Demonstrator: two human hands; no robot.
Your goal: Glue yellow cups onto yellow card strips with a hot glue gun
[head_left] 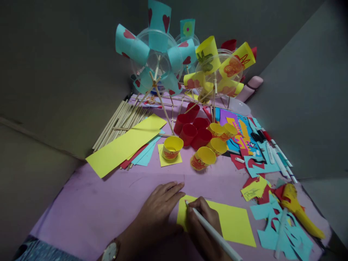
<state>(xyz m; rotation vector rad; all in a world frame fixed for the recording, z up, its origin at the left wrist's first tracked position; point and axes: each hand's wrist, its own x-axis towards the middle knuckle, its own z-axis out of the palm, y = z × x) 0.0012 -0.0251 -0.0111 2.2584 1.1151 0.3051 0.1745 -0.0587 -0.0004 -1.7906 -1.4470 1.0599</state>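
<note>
A yellow paper sheet (236, 223) lies flat on the pink-covered table (89, 203) in front of me. My right hand (202, 221) grips a white marker (214, 233), its tip on the sheet near the upper left corner. My left hand (163, 204), a watch on its wrist, rests with fingers stretched out at the sheet's left edge. Beyond my hands, a yellow paper cup shape (173, 146) with a red drawing stands on a small yellow square (160, 161). Another yellow ring (203, 158) with a red drawing sits to its right.
Red paper rings (188, 134) cluster behind the yellow ones. Wooden sticks (116, 125) and a long yellow strip (127, 145) lie at left. Blue (156, 27) and yellow (208, 54) paper wheels stand at the back. Paper scraps (293, 235) and a yellow glue gun (301, 214) lie at right.
</note>
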